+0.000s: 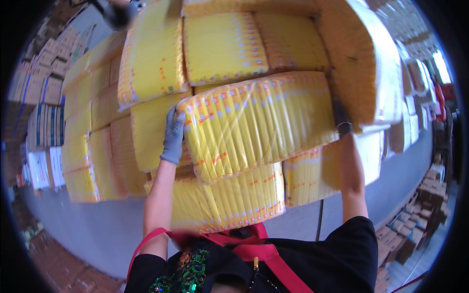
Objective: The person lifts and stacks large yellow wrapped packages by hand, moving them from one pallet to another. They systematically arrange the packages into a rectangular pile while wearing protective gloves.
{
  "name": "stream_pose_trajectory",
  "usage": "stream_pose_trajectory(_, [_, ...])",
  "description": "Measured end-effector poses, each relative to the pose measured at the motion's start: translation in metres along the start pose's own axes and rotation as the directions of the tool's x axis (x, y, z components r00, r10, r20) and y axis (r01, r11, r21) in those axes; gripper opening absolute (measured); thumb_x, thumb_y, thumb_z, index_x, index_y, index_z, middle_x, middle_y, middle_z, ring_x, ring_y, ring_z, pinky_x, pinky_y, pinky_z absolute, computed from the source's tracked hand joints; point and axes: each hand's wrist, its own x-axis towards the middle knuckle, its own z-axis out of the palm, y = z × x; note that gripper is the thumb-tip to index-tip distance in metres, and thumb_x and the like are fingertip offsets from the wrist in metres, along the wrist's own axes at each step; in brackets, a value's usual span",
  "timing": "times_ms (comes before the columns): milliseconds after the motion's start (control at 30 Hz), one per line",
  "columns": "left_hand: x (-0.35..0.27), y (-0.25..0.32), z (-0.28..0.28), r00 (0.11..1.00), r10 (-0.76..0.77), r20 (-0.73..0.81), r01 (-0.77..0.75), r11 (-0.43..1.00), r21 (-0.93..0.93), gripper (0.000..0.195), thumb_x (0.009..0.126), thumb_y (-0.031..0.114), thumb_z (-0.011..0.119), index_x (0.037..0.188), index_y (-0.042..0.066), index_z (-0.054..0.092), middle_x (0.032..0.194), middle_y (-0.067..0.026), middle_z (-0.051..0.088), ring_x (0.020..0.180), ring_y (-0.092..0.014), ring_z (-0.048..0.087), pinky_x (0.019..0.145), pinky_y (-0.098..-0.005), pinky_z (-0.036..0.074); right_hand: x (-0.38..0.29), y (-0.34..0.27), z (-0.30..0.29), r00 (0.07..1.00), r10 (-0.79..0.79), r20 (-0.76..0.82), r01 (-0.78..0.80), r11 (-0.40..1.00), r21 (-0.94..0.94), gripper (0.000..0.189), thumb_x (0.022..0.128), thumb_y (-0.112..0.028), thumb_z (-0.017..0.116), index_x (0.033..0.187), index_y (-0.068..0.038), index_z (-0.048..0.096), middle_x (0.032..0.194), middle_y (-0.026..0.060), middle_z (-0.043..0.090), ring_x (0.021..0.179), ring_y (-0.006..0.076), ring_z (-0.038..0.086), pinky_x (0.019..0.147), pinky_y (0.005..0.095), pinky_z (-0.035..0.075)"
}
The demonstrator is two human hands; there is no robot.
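A clear-plastic-wrapped bundle of yellow packets [256, 124] lies tilted in front of my chest, its left end lower than its right. My left hand [173, 137], in a grey glove, presses on its left end with the thumb near the top corner. At the opposite end is my right hand [341, 115], in a dark glove and partly in shadow; its fingers are mostly hidden between this bundle and a tall wrapped bundle [351, 62]. Beneath the held bundle shows another yellow bundle [234, 197], close to my body.
Stacked yellow bundles [225, 45] rise behind, with more stacks to the left [106, 146]. One wrapped bundle [311, 179] sits low on the right. Grey floor [84, 227] shows around the stack. Cardboard boxes [399, 227] stand at right, other cartons [44, 88] at far left.
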Motion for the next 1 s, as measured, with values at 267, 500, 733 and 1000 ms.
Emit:
stream_pose_trajectory(267, [-0.023,-0.043,-0.016,0.987,0.124,-0.103,-0.071,0.907,0.416,0.051,0.092,0.048,0.035,0.116,0.006,0.051,0.103,-0.0102,0.062,0.094,-0.028,0.059,0.087,-0.0366,0.045,0.047,-0.023,0.024,0.989,-0.112,0.097,0.106,0.992,0.065,0.063,0.088,-0.049,0.038,0.133,-0.004,0.033,0.134,0.0179,0.036,0.122,0.0298,0.038,0.102,0.0413,0.028])
stream_pose_trajectory(500, [0.032,0.049,0.026,0.98,-0.103,0.169,-0.036,0.747,0.664,0.059,0.086,0.056,0.039,0.105,0.003,0.057,0.089,-0.0176,0.061,0.071,-0.026,0.06,0.072,-0.0354,0.047,-0.02,-0.024,0.013,0.977,-0.199,0.082,0.167,0.939,0.299,0.06,0.091,-0.044,0.036,0.137,-0.008,0.025,0.14,0.0148,0.028,0.125,0.0292,0.033,0.105,0.0443,0.024])
stream_pose_trajectory(733, [0.064,0.05,-0.004,0.935,-0.129,0.331,0.009,0.94,0.342,0.072,0.074,0.075,0.04,0.104,0.013,0.062,0.092,-0.0143,0.064,0.085,-0.024,0.06,0.077,-0.0331,0.044,-0.191,-0.023,0.02,0.991,0.128,0.024,-0.112,0.735,0.668,0.057,0.093,-0.044,0.027,0.138,-0.008,0.025,0.142,0.0149,0.026,0.126,0.0311,0.032,0.104,0.0483,0.027])
stream_pose_trajectory(1000, [0.042,0.03,-0.001,0.94,-0.293,0.178,0.145,0.811,0.566,0.086,0.06,0.07,0.063,0.107,-0.001,0.053,0.097,-0.0204,0.062,0.092,-0.031,0.06,0.081,-0.0364,0.045,-0.171,-0.051,0.058,0.991,-0.09,0.094,0.013,0.786,0.619,0.058,0.091,-0.043,0.039,0.135,-0.006,0.029,0.136,0.0136,0.035,0.118,0.0278,0.04,0.099,0.0406,0.035])
